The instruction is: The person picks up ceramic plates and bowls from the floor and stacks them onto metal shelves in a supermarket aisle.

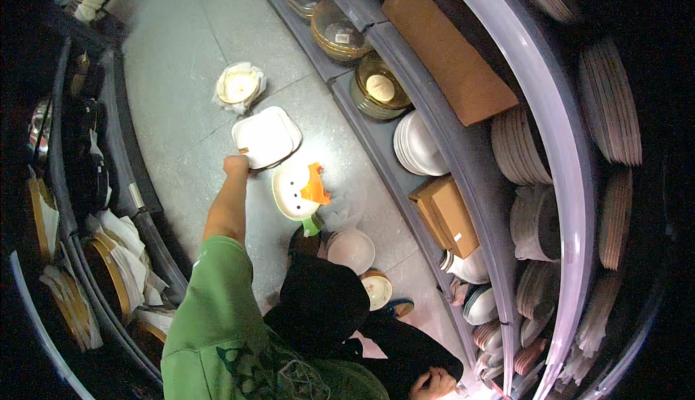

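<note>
My left hand (237, 165) is at the near left corner of white square plates (264, 138), its fingers mostly hidden at the rim. At least two of these plates are stacked, and the top one bears a small brown label. Just nearer to me sits a dish with an animal face (294, 191), with orange ears and a green handle. Beyond the plates stands a round cream-coloured bowl (239, 86) in white wrapping. My right hand (434, 383) is low at the picture's bottom edge beside my dark-clothed leg, fingers curled; whether it holds anything is unclear.
A pale bowl (352, 252) and a patterned bowl (376, 290) stand on the floor by my legs. The right-hand shelf holds glass bowls (339, 31), white plates (422, 145) and a cardboard box (453, 218). Wrapped dishes (122, 264) fill the left shelf.
</note>
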`<state>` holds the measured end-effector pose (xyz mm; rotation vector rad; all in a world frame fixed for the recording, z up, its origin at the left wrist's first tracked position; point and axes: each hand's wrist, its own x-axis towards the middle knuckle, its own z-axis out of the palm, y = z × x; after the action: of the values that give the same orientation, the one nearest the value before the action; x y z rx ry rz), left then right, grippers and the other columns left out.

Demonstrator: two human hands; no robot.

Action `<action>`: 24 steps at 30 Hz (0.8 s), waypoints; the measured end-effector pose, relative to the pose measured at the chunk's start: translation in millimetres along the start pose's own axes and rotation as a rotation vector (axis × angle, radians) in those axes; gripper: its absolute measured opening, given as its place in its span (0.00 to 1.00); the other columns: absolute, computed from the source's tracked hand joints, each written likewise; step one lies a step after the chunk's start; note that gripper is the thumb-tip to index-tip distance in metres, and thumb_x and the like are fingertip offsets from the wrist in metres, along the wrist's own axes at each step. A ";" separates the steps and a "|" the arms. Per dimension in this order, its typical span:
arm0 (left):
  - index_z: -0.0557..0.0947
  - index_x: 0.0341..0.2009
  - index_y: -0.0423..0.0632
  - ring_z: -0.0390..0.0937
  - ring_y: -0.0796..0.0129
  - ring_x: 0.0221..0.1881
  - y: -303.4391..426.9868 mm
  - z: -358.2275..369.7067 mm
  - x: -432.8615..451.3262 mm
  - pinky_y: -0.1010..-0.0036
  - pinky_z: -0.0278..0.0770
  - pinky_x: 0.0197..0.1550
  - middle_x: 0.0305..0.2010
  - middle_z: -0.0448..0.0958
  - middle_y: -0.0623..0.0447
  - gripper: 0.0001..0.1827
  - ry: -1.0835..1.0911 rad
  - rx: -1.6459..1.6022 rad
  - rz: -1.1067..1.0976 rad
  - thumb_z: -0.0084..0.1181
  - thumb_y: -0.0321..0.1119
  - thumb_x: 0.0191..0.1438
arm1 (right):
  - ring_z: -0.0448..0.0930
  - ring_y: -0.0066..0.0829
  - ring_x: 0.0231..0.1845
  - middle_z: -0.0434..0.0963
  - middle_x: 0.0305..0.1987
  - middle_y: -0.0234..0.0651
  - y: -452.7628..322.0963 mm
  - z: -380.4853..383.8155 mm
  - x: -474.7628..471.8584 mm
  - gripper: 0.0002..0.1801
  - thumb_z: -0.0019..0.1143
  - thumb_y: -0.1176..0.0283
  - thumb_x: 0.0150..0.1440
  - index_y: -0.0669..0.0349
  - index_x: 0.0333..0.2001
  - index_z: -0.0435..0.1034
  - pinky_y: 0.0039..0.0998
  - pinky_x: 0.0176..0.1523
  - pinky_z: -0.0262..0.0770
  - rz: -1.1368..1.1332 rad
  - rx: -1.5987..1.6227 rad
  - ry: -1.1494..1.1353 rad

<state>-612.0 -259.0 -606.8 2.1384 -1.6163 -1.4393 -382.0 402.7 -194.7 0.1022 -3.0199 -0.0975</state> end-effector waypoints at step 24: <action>0.80 0.29 0.37 0.73 0.73 0.24 201.1 -281.0 -539.1 0.78 0.70 0.27 0.27 0.78 0.53 0.08 -1.124 -0.093 0.844 0.60 0.29 0.46 | 0.70 0.42 0.67 0.70 0.65 0.42 -96.6 -223.8 146.3 0.26 0.50 0.68 0.58 0.53 0.62 0.66 0.45 0.63 0.67 -0.825 0.268 0.500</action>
<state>-546.2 -40.4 -8.6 0.2637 -2.1754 -2.3158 -493.9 282.7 37.4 1.1811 -2.2906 0.2278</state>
